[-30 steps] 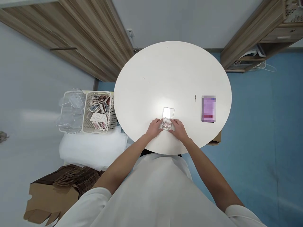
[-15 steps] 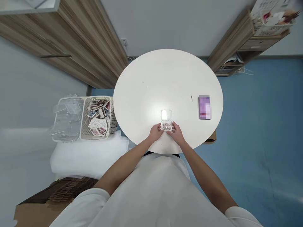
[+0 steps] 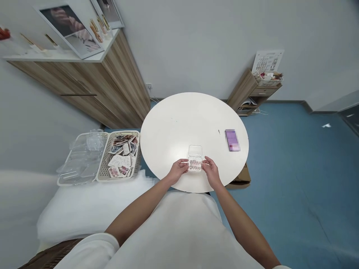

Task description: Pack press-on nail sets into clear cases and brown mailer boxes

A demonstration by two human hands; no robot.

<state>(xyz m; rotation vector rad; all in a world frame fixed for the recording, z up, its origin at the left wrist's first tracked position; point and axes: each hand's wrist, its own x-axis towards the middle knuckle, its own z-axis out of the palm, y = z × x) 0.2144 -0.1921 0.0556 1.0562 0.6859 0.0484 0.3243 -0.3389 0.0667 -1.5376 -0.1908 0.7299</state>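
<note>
A small clear plastic case [image 3: 195, 164] is near the front of the white table, its hinged lid [image 3: 195, 151] standing open on the far side. Inside are two rows of small shiny pinkish pieces that look like press-on nails. My left hand [image 3: 178, 171] grips the case's left edge between thumb and fingers. On the opposite edge, the thumb and fingers of my right hand [image 3: 211, 171] hold it too. Whether the case rests on the table or is slightly raised, I cannot tell.
The round white table [image 3: 168, 112] carries a blurred purple box [image 3: 232, 140] at right and a small dark item [image 3: 219, 132] beside it. To the left stand a basket of printed packs [image 3: 104, 173] and another of clear plastic packaging [image 3: 81, 160]. A wooden cabinet [image 3: 123, 86] rises behind them.
My view has tilted upward, showing more of the wall and shelves. Both hands still hold the open case, and my fingers now lie further up along its sides.
</note>
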